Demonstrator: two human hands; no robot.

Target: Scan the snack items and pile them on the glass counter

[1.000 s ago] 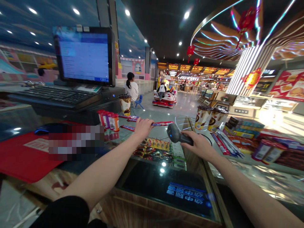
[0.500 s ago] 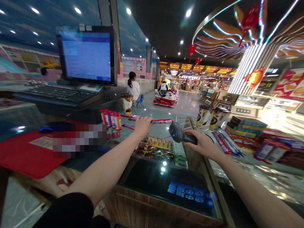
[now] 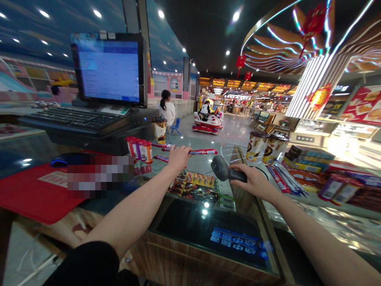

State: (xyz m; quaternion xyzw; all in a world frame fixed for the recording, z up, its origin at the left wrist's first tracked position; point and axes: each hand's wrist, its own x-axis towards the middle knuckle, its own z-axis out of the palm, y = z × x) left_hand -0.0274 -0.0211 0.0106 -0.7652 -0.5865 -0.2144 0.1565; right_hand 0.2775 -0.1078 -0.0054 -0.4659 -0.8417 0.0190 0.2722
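My left hand (image 3: 177,157) reaches across the glass counter (image 3: 205,163) and pinches the near end of a long red candy roll (image 3: 202,151), which juts out to the right. My right hand (image 3: 253,180) is wrapped round the handle of a dark barcode scanner (image 3: 224,169), whose head points left toward the roll. More red candy rolls (image 3: 162,159) lie flat on the glass just left of my left hand. Packets of sweets (image 3: 196,183) show under the glass below both hands.
A till monitor (image 3: 108,69) and keyboard (image 3: 71,118) stand at the left, with a mouse (image 3: 59,163) on a red mat (image 3: 29,194). Small tubes (image 3: 139,150) and drink cups (image 3: 159,130) (image 3: 266,147) stand on the counter. Boxed snacks (image 3: 306,163) fill the right. People and a ride-on car (image 3: 206,123) are beyond.
My left hand has closed on the red candy roll and raised it slightly. The scanner in my right hand has shifted a little, its head still aimed at the roll.
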